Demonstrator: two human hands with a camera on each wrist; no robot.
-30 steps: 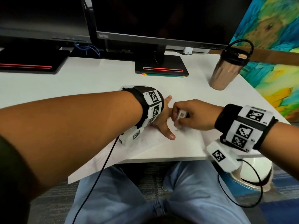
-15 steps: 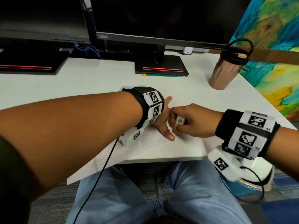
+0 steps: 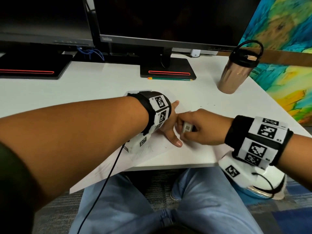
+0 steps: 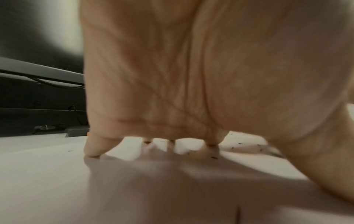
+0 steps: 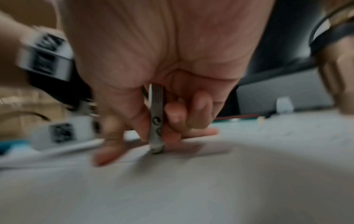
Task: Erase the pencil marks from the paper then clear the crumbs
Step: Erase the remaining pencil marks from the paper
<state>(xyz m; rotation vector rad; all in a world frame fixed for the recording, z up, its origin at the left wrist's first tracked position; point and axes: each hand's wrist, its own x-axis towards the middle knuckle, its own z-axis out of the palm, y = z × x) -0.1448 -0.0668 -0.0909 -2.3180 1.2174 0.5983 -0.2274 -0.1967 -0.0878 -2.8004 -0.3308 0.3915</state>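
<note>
Right hand (image 3: 202, 128) pinches a small white sleeved eraser (image 3: 187, 128), tip down on the white paper sheet (image 3: 148, 154); just beside that grip, left hand (image 3: 168, 130) presses flat, fingers spread.

An office desk: two dark monitors (image 3: 152, 17) on black stands with red strips line the far edge of a white desk (image 3: 84, 92), network cables (image 3: 92, 53) behind them, a pencil (image 3: 170, 79) by one stand, a metal tumbler (image 3: 234, 73) near the right edge, and carpet tiles (image 3: 55, 210) below.

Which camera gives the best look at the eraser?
The right wrist view: the eraser stands centred, pinched by the right hand, tip on the paper. The head view shows only its end. The left wrist view misses it.
</note>
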